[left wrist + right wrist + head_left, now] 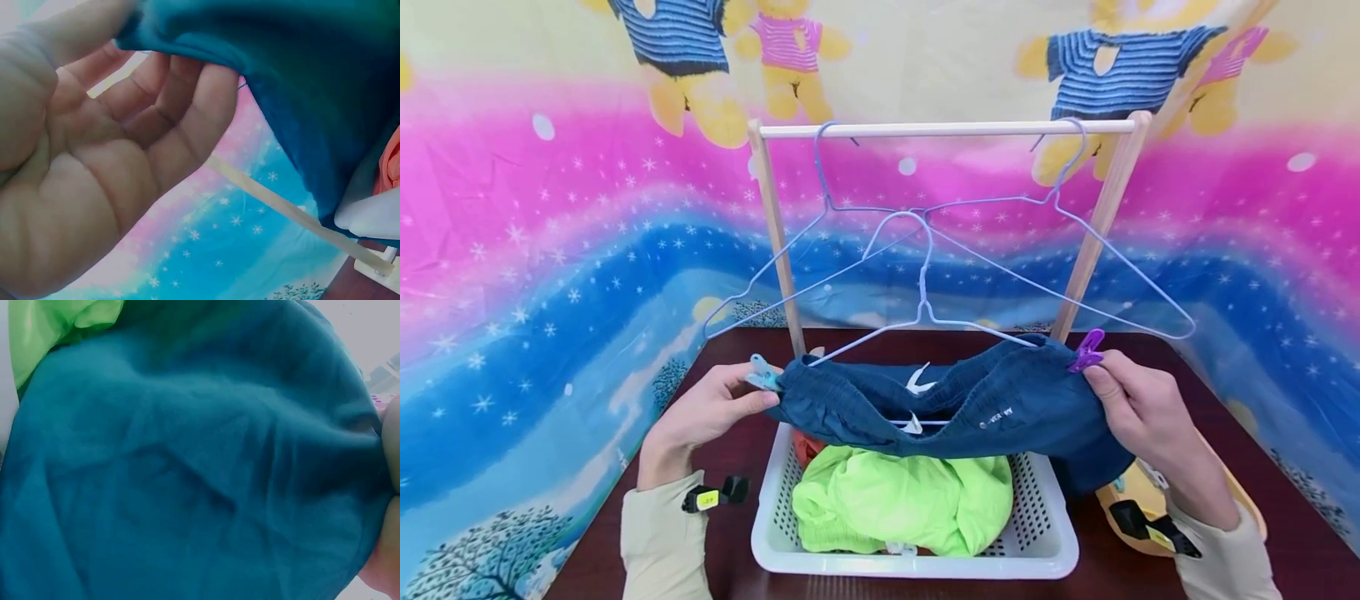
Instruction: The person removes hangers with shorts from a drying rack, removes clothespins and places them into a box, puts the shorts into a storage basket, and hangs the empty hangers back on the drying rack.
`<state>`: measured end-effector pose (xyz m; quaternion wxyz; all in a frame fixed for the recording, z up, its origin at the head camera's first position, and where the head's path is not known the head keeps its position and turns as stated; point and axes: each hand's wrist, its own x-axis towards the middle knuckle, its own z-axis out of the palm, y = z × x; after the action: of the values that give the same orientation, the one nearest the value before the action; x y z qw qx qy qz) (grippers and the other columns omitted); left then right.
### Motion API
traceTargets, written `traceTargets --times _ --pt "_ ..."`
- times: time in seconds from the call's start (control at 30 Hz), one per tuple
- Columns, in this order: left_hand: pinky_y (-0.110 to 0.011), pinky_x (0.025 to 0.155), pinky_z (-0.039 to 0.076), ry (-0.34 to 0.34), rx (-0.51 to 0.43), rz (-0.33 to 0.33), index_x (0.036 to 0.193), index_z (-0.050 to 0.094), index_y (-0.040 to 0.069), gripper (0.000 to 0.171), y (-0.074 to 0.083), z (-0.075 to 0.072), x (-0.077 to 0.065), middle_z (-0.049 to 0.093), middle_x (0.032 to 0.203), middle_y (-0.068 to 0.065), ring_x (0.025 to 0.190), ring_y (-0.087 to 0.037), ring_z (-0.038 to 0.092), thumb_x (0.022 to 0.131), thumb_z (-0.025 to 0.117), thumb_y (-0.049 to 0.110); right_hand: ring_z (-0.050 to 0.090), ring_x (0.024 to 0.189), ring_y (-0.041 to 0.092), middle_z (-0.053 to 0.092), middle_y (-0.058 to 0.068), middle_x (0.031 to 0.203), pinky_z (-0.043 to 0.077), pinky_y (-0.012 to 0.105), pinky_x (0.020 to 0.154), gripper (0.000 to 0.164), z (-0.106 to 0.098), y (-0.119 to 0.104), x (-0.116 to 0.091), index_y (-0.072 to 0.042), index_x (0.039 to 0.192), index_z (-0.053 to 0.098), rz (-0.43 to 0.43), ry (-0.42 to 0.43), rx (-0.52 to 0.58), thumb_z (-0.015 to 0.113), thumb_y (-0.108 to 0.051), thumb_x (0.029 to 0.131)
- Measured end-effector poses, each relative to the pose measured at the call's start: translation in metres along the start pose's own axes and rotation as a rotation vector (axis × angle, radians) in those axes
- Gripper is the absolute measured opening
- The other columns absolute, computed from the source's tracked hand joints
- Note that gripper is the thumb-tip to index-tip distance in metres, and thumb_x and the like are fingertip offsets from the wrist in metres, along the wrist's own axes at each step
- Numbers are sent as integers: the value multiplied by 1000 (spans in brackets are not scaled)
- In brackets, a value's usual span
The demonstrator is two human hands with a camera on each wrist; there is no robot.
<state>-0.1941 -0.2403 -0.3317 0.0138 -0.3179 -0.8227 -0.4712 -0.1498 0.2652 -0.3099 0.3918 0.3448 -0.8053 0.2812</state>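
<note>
A pair of dark blue elastic-waist shorts (865, 408) hangs across a lavender wire hanger (922, 283), whose lower part sits inside the waistband. My left hand (711, 408) pinches the waistband's left end beside a light blue clothespin (763, 373); in the left wrist view its fingers (209, 106) curl behind the fabric. At the other end, a purple clothespin (1087, 350) grips the waistband, and my right hand (1150, 408) holds the cloth right below it. Blue fabric fills most of the right wrist view, with only a bit of the hand at the edge.
Below the shorts stands a white basket (917, 567) with bright green clothing (902, 500) and something red. Two more wire hangers hang from the rack's rail (947, 129) behind. A yellowish tray (1240, 500) lies at the right, partly under my right forearm.
</note>
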Motion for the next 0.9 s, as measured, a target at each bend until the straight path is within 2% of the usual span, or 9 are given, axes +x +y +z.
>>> traceTargets --times 0.07,0.13,0.23,0.3,0.43,0.6,0.73,0.83,0.9 --pt "-25 70 50 -19 32 -17 100 70 9 8 1 1 1 59 88 10 82 -7 54 95 65 12 36 63 -3 36 -7 65 31 14 55 28 0 0 0 2 87 62 -6 48 1 52 -20 102" --pt "-24 63 46 -33 68 -68 84 67 10 12 2 1 2 51 73 10 68 -6 48 94 67 18 37 64 -2 36 -6 64 31 14 55 27 1 -1 0 3 87 62 -7 64 11 53 -18 102" --pt "-25 55 38 -37 133 -150 67 59 12 31 2 1 2 36 59 8 53 -7 35 94 67 26 38 64 -2 37 -7 65 32 14 56 15 2 -3 -1 0 90 62 39 14 21 55 -8 100" --pt "-25 55 41 -22 172 -174 61 54 12 39 2 1 2 43 56 7 51 -6 42 94 67 29 40 65 -1 37 -8 66 32 15 56 9 2 -6 -1 -4 92 63 88 -36 30 56 1 96" --pt "-27 60 49 52 222 -119 57 50 10 44 5 -2 -3 57 57 5 58 -9 60 95 66 25 43 68 -1 44 -9 71 36 12 60 20 2 -9 0 -7 99 63 174 -106 7 58 10 90" --pt "-26 54 45 151 269 -63 57 53 14 41 13 -5 -8 58 52 9 53 -7 60 95 65 21 51 90 -11 69 3 100 42 2 78 33 4 -11 3 -9 123 59 262 -183 -22 61 3 92" --pt "-25 53 44 207 324 -47 60 58 19 36 18 -5 -9 59 51 12 53 -5 58 95 65 20 53 101 -14 69 6 108 49 10 78 57 4 -14 4 -15 140 48 292 -248 1 65 2 89" --pt "-25 52 42 224 352 -45 59 56 19 37 21 -6 -9 60 52 13 52 -5 57 95 65 19 53 102 -9 66 4 110 51 16 79 71 2 -17 3 -17 146 41 288 -279 5 70 2 84" --pt "-26 51 40 229 360 -56 57 52 17 40 22 -6 -9 60 51 13 52 -5 56 96 64 21 55 106 -2 64 3 115 51 19 82 74 1 -19 3 -20 146 40 294 -310 -19 73 -4 83"
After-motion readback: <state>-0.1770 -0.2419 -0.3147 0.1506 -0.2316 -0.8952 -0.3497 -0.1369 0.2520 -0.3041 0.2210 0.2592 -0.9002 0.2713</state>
